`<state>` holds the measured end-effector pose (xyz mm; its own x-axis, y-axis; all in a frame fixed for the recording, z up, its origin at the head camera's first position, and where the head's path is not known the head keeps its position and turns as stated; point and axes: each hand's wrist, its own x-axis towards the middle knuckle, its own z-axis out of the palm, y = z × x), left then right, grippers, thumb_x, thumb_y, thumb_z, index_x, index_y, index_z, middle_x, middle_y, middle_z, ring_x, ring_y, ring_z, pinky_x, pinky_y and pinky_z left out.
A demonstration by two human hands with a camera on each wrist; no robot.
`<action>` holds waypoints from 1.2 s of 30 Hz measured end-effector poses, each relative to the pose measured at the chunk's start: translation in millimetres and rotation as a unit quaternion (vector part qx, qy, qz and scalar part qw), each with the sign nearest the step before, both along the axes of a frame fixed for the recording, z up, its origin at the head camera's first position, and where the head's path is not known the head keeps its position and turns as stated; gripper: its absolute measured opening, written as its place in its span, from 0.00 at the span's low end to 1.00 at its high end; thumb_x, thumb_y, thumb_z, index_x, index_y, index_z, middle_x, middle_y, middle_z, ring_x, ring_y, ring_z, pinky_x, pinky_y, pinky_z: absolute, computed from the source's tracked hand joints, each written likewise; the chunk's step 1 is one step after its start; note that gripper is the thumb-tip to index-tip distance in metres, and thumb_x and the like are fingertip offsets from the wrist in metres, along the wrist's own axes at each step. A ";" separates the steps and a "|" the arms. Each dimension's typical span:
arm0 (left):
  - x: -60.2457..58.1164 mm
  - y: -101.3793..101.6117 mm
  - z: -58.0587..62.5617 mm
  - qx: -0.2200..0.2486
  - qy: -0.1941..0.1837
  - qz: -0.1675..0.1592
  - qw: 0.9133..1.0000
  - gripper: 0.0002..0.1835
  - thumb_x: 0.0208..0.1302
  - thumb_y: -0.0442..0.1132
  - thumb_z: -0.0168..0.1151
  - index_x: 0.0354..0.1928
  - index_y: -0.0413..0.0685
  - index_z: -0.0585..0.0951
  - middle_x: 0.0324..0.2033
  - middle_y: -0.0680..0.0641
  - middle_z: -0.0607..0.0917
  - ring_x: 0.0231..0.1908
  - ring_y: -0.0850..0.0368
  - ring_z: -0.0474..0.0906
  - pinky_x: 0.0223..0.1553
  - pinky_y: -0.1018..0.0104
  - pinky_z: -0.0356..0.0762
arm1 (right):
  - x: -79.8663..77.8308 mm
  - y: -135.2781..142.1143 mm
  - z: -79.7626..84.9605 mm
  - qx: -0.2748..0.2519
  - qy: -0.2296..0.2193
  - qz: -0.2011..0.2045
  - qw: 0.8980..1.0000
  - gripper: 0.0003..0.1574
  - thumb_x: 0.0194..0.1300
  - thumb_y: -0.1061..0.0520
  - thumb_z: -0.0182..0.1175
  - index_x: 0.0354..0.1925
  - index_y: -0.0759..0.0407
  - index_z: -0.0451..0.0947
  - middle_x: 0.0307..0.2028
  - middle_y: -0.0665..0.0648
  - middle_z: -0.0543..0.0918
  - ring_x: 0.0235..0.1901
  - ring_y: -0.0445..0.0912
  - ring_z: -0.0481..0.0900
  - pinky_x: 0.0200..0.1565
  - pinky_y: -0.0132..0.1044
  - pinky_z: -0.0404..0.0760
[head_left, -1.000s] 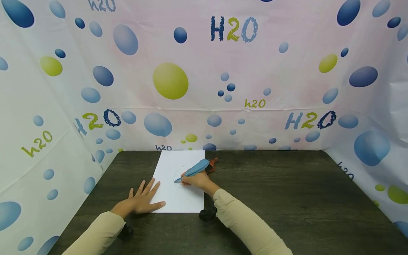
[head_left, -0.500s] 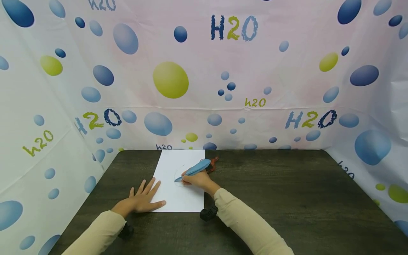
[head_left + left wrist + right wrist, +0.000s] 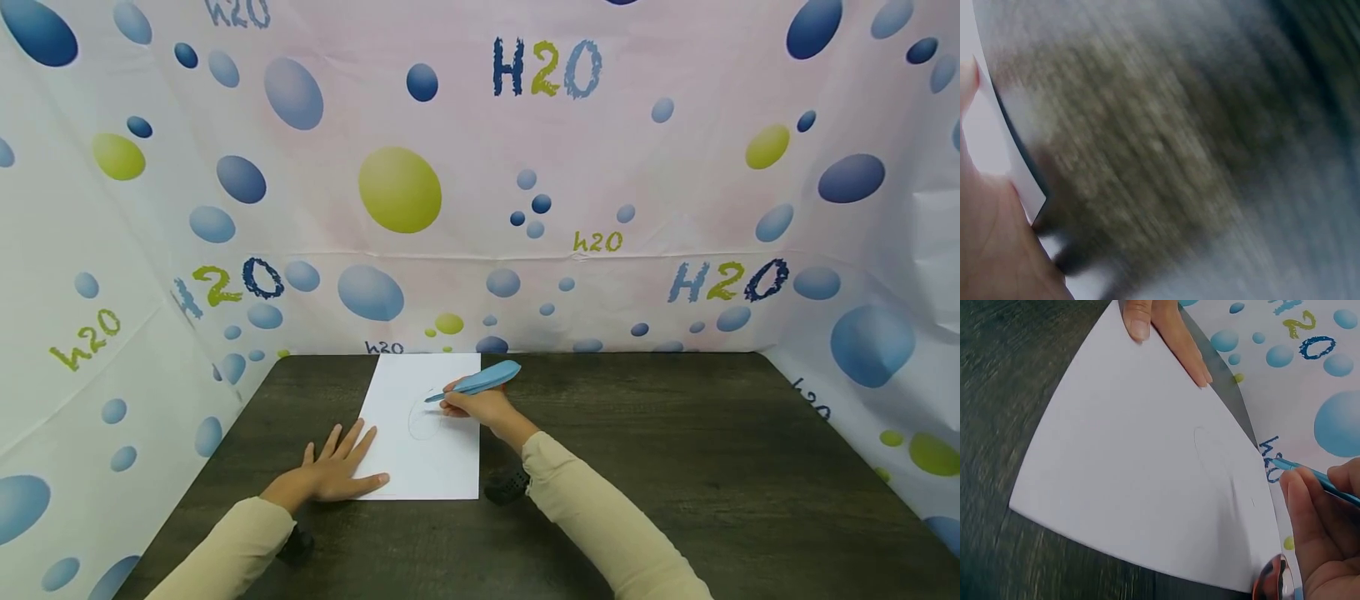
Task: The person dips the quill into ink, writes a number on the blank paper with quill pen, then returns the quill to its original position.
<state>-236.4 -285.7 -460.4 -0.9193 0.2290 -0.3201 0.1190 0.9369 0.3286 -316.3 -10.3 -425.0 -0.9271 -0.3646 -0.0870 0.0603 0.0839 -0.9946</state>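
My right hand [image 3: 486,410] pinches a blue feather-shaped pen [image 3: 483,379] between thumb and fingers. The pen's tip is over the upper half of a white sheet of paper [image 3: 442,475]. In the right wrist view the tip of the pen [image 3: 1285,464] overlaps the backdrop just beyond the sheet's edge. A thin, faint oval line [image 3: 1196,447] is drawn on the paper. With fingers spread, my left hand [image 3: 330,472] rests flat across the sheet's lower left edge. The left wrist view catches part of that hand [image 3: 997,250] beside the paper's corner [image 3: 1035,200].
The paper lies on a dark wood-grain table [image 3: 660,467]. A shiny reddish-brown object [image 3: 1275,578] sits by the sheet's edge in the right wrist view. Behind the table hangs a white backdrop [image 3: 465,125] with blue and green bubbles and H2O lettering.
My right hand has moved up and to the right with the pen, uncovering more of the drawn oval. The reddish-brown object no longer shows in the head view. My left hand stays put.
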 end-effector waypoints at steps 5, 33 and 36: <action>0.9 -0.1 1.4 0.005 -0.002 -0.002 1.000 0.56 0.55 0.79 0.44 0.77 0.56 0.42 0.75 0.43 0.33 0.71 0.31 0.25 0.56 0.23 0.20 | -2.8 10.6 2.5 -0.008 0.001 0.007 1.000 0.17 0.68 0.64 0.56 0.52 0.72 0.74 0.40 0.65 0.86 0.33 0.40 0.85 0.45 0.38 0.83; 0.8 -2.7 -2.0 0.009 0.018 -0.005 1.000 0.56 0.55 0.79 0.44 0.77 0.55 0.43 0.75 0.41 0.34 0.71 0.31 0.26 0.56 0.22 0.20 | 0.5 61.9 12.6 0.109 0.316 0.036 0.942 0.25 0.67 0.77 0.46 0.62 0.78 0.65 0.42 0.72 0.82 0.41 0.60 0.83 0.43 0.45 0.82; 1.9 -2.1 0.0 0.006 0.013 -0.006 1.000 0.55 0.55 0.79 0.44 0.77 0.57 0.42 0.75 0.42 0.34 0.71 0.31 0.25 0.56 0.23 0.19 | -3.7 66.8 7.9 0.118 0.318 0.045 0.940 0.28 0.65 0.79 0.46 0.64 0.76 0.65 0.43 0.71 0.82 0.41 0.58 0.83 0.43 0.44 0.82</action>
